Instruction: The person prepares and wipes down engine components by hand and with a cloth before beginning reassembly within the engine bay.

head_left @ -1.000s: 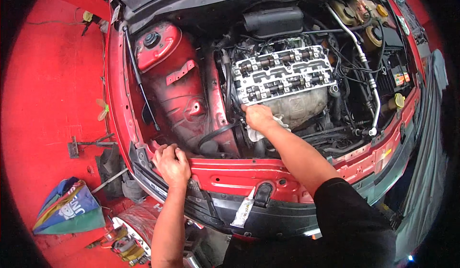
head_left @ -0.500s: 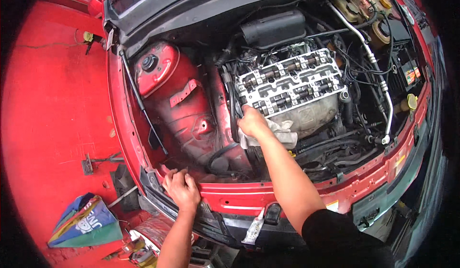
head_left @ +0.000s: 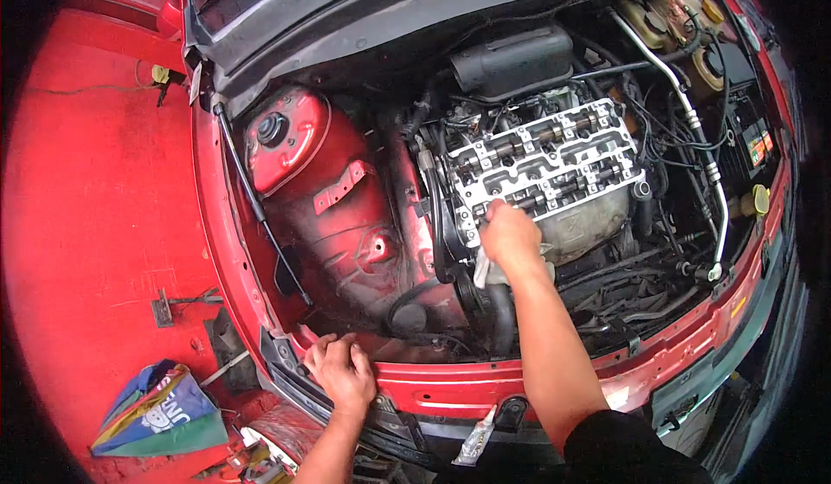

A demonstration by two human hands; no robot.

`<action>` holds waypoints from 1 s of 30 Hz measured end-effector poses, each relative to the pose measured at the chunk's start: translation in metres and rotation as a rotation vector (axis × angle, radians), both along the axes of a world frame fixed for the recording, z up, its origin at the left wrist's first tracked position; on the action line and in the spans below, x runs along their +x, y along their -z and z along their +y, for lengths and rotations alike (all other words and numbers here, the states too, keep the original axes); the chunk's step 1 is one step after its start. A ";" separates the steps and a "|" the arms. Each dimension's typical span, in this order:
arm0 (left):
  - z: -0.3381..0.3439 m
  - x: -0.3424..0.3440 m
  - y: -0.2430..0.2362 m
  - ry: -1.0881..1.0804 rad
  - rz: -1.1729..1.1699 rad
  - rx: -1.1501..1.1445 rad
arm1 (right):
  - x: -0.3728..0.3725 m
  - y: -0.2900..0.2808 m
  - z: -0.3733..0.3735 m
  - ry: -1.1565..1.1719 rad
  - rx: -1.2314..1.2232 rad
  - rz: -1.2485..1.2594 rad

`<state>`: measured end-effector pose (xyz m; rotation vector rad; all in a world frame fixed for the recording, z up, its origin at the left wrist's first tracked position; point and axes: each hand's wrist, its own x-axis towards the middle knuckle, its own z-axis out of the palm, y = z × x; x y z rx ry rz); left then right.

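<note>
A silver cylinder head (head_left: 541,166) with exposed camshafts sits in the engine bay. My right hand (head_left: 512,240) is over its near left corner, fingers closed and bent down against its front edge. A white rag (head_left: 491,278) is bunched under that hand and hangs below the palm; the fingertips' hold on it is partly hidden. My left hand (head_left: 344,375) leans on the car's red front panel (head_left: 450,389), its fingers bent over the edge near the headlight corner.
Black hoses (head_left: 437,216) run beside the head's left end. A metal pipe (head_left: 692,125) crosses the bay's right side, near the battery (head_left: 751,133). A gas strut (head_left: 260,211) stands at left. A white tube (head_left: 476,439) lies at the front edge, and a colourful cloth (head_left: 164,410) is at lower left.
My right hand has moved right and onto the cylinder head's front edge, taking the rag along, and less of the rag shows. My left hand stays on the front panel. The view has shifted slightly.
</note>
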<state>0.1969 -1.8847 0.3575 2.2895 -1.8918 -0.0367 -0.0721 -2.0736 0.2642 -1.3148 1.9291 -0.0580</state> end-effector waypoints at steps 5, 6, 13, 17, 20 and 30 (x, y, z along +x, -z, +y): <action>-0.013 0.004 -0.003 0.092 -0.032 0.171 | 0.009 -0.035 0.009 -0.130 -0.160 -0.007; -0.018 0.007 -0.005 0.123 -0.050 0.244 | 0.012 -0.048 0.007 -0.136 -0.191 -0.041; -0.159 -0.014 0.095 0.035 0.864 0.423 | 0.001 -0.048 0.010 -0.298 -0.114 -0.105; -0.227 -0.036 0.133 -0.045 1.217 0.591 | -0.011 -0.060 0.009 -0.257 -0.112 -0.123; -0.235 -0.044 0.144 -0.077 1.169 0.529 | -0.016 -0.058 0.010 -0.258 -0.183 -0.128; -0.232 -0.079 0.088 0.146 1.263 0.880 | -0.017 -0.054 0.000 -0.203 -0.225 -0.223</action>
